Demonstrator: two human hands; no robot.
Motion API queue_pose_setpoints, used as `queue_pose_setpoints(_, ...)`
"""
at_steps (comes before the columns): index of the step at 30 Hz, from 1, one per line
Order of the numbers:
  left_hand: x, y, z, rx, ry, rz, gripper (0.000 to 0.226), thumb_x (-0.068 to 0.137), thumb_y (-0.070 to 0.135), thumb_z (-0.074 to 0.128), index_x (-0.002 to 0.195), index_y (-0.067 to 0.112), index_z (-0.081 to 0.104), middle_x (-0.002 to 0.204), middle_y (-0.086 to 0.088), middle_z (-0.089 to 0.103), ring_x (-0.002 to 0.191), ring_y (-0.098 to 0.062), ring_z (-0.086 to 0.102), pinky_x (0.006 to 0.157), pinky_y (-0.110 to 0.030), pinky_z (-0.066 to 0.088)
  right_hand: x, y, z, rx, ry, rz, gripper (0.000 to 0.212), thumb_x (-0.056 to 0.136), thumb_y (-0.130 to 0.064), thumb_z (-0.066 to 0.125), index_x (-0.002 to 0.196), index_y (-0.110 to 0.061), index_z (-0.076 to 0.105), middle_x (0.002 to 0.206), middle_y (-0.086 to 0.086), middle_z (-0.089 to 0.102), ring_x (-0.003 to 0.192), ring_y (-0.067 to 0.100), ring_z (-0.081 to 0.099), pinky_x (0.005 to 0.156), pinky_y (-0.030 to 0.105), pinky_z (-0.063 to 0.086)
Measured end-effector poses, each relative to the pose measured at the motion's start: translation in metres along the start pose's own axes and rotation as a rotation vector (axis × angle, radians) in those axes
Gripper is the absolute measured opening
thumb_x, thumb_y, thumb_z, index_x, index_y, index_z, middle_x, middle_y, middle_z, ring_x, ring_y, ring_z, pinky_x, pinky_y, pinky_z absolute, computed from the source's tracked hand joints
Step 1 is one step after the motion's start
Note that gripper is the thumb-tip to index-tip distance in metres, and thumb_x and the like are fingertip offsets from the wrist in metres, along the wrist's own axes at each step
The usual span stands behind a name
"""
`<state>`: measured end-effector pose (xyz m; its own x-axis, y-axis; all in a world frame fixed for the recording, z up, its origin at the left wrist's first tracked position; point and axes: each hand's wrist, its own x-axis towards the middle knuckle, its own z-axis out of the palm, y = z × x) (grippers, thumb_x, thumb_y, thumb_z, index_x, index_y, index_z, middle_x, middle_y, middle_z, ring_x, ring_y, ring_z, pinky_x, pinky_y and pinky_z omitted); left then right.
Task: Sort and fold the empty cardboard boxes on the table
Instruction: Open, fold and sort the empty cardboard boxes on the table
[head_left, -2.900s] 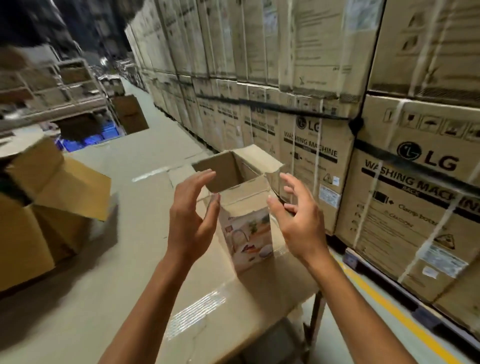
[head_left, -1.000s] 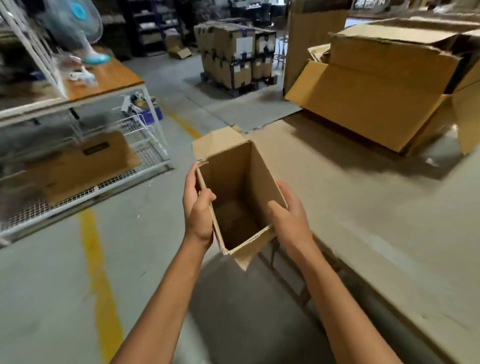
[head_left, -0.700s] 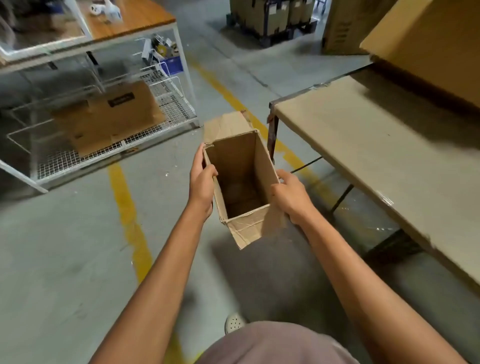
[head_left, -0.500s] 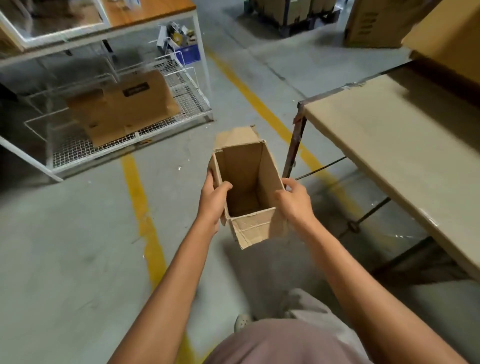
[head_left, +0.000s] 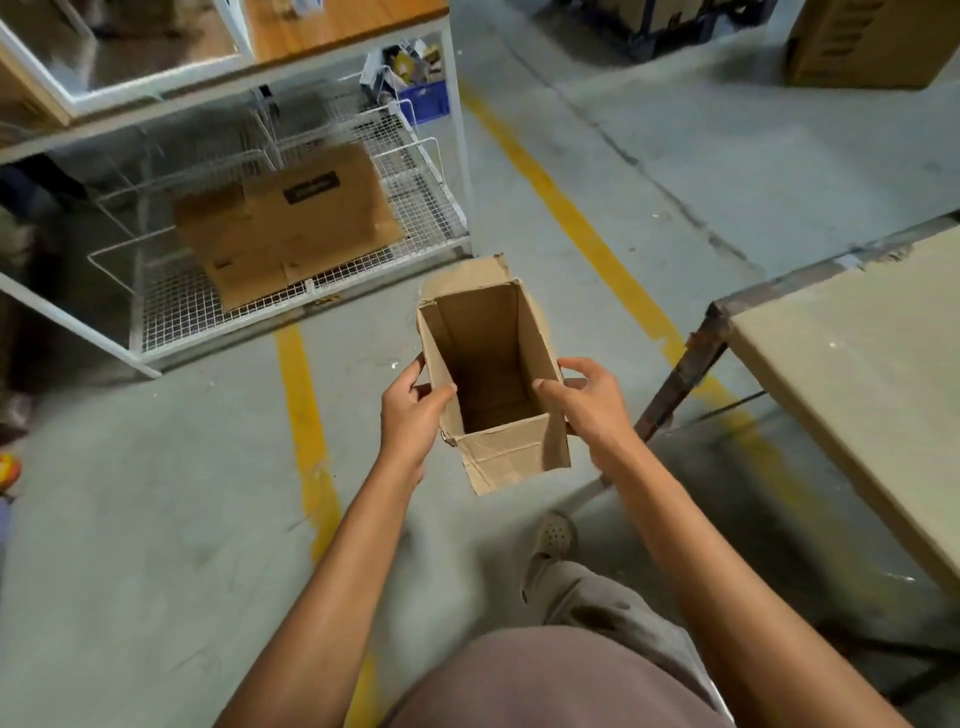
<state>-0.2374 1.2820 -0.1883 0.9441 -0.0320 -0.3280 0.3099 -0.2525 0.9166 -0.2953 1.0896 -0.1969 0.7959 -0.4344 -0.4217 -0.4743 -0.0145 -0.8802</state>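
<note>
A small empty cardboard box (head_left: 488, 364) hangs in the air over the concrete floor, its open top facing me and its flaps spread at the far and near ends. My left hand (head_left: 413, 410) grips its left wall, thumb inside the rim. My right hand (head_left: 584, 400) holds the right wall, thumb over the rim and fingers outside. The table (head_left: 852, 374), covered with brown cardboard, stands to the right, apart from the box.
Flattened cardboard boxes (head_left: 285, 228) lie on a white wire rack (head_left: 171, 312) at the left, under a wooden-topped bench. Yellow floor lines (head_left: 306, 415) run across the concrete. My foot (head_left: 553, 535) shows below the box. A large carton (head_left: 867, 47) stands at the far right.
I took the small box off the table with both hands and turned away from it. The box is now held over the floor, closer to the wire rack.
</note>
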Motion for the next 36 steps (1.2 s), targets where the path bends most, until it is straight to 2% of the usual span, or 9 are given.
queue_pose_setpoints(5,0.082,0.054,0.036,-0.057,-0.008,0.017,0.062,0.092,0.011,0.067,0.149,0.019,0.042,0.133,0.003,0.06,0.114,-0.007,0.06,0.09,-0.022,0.05,0.092,-0.053,-0.015,-0.008,0.0,-0.05,0.062,0.081,-0.036,0.081,0.136,-0.024,0.054,0.116,0.005,0.066,0.099,0.023,0.067,0.073,0.036,0.059)
queue_pose_setpoints(10,0.166,0.092,0.063,-0.042,-0.072,-0.002,0.073,0.079,0.038,0.074,0.146,0.032,0.045,0.141,0.001,0.058,0.134,-0.024,0.05,0.108,-0.05,0.045,0.165,-0.091,-0.027,0.021,0.135,-0.054,0.068,0.062,-0.053,0.087,0.121,-0.035,0.06,0.102,0.003,0.072,0.091,0.024,0.071,0.078,0.047,0.061)
queue_pose_setpoints(14,0.239,0.125,0.088,-0.06,-0.112,0.026,0.07,0.08,0.037,0.075,0.145,0.029,0.048,0.141,0.001,0.058,0.133,-0.021,0.051,0.109,-0.048,0.044,0.223,-0.118,-0.027,0.069,0.23,-0.044,0.056,0.071,-0.034,0.088,0.12,-0.031,0.06,0.091,0.004,0.071,0.08,0.025,0.07,0.068,0.041,0.057)
queue_pose_setpoints(18,0.322,0.153,0.116,-0.066,-0.172,0.064,0.063,0.083,0.033,0.076,0.142,0.026,0.052,0.137,-0.003,0.061,0.129,-0.021,0.055,0.108,-0.046,0.046,0.285,-0.145,-0.019,0.082,0.351,-0.033,0.061,0.057,-0.044,0.082,0.112,-0.041,0.057,0.09,0.001,0.069,0.082,0.028,0.07,0.075,0.052,0.059)
queue_pose_setpoints(21,0.38,0.182,0.139,-0.075,-0.249,0.123,0.061,0.083,0.033,0.077,0.139,0.022,0.056,0.136,-0.004,0.061,0.128,-0.02,0.056,0.107,-0.043,0.047,0.325,-0.17,-0.022,0.058,0.452,-0.08,0.058,0.054,-0.043,0.076,0.107,-0.04,0.054,0.102,-0.017,0.063,0.096,0.023,0.067,0.081,0.054,0.056)
queue_pose_setpoints(25,0.433,0.227,0.178,-0.075,-0.379,0.175,0.064,0.075,0.041,0.078,0.134,0.025,0.06,0.124,-0.008,0.069,0.117,-0.021,0.064,0.101,-0.042,0.052,0.361,-0.205,-0.042,0.01,0.596,-0.08,0.053,0.067,-0.03,0.079,0.111,-0.037,0.051,0.101,-0.025,0.057,0.096,0.023,0.064,0.081,0.052,0.056)
queue_pose_setpoints(29,0.455,0.265,0.236,-0.067,-0.538,0.266,0.049,0.085,0.023,0.076,0.132,0.018,0.062,0.111,-0.012,0.072,0.099,-0.017,0.069,0.088,-0.029,0.056,0.381,-0.22,-0.078,0.009,0.827,-0.052,0.066,0.069,-0.034,0.078,0.122,-0.045,0.041,0.095,-0.01,0.062,0.087,0.025,0.065,0.08,0.051,0.056)
queue_pose_setpoints(33,0.46,0.296,0.311,-0.079,-0.644,0.317,0.044,0.088,0.021,0.074,0.131,0.017,0.061,0.116,-0.01,0.07,0.108,-0.021,0.067,0.093,-0.033,0.056,0.402,-0.227,-0.128,0.062,1.011,-0.036,0.084,0.073,-0.034,0.079,0.144,-0.031,0.035,0.122,0.001,0.063,0.108,0.023,0.061,0.092,0.049,0.055)
queue_pose_setpoints(36,0.459,0.322,0.372,-0.07,-0.726,0.376,0.047,0.09,0.019,0.072,0.135,0.015,0.059,0.121,-0.006,0.068,0.111,-0.017,0.065,0.096,-0.035,0.055,0.418,-0.231,-0.175,0.097,1.096,-0.072,0.071,0.074,-0.034,0.079,0.138,-0.028,0.048,0.123,-0.004,0.063,0.108,0.018,0.062,0.09,0.047,0.057)
